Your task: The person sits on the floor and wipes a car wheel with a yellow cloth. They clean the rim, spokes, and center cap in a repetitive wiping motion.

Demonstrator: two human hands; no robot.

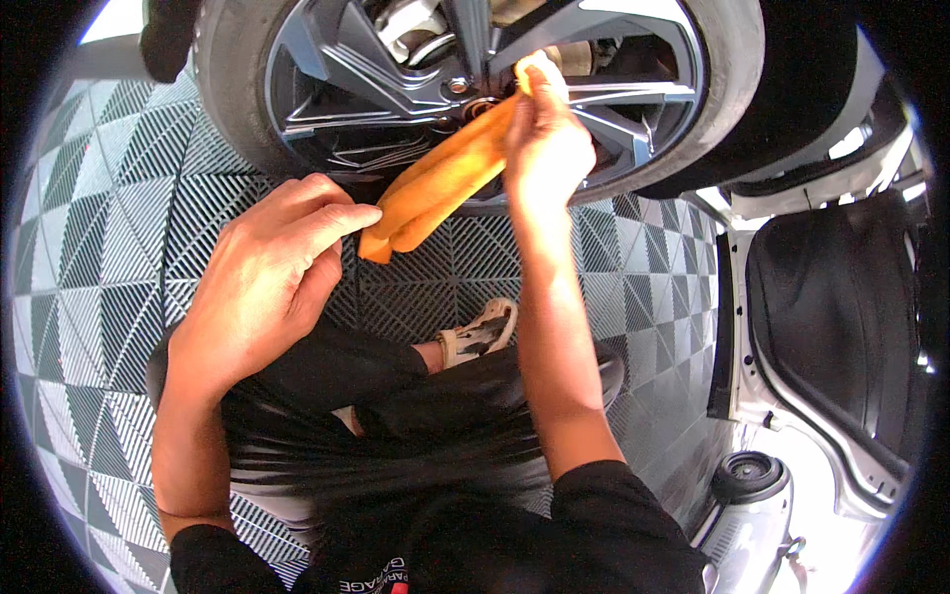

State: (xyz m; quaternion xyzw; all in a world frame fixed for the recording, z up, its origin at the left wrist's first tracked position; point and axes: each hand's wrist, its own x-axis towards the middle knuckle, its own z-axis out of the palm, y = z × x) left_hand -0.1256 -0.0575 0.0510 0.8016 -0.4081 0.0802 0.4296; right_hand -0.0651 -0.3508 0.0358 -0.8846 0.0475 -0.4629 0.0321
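Note:
An orange cloth hangs slantwise in front of a dark alloy car wheel. Its upper end is gripped in my right hand, which is raised against the spokes to the right of the hub. The cloth's lower end reaches the fingertips of my left hand; the index finger touches or nearly touches its edge, and whether the fingers pinch it I cannot tell. The black tyre surrounds the rim. Brake parts show between the spokes.
Grey ribbed floor tiles lie under the wheel and my crossed legs. One shoe shows below the wheel. At the right stands an open car door, with a light-coloured machine with a black round part below it.

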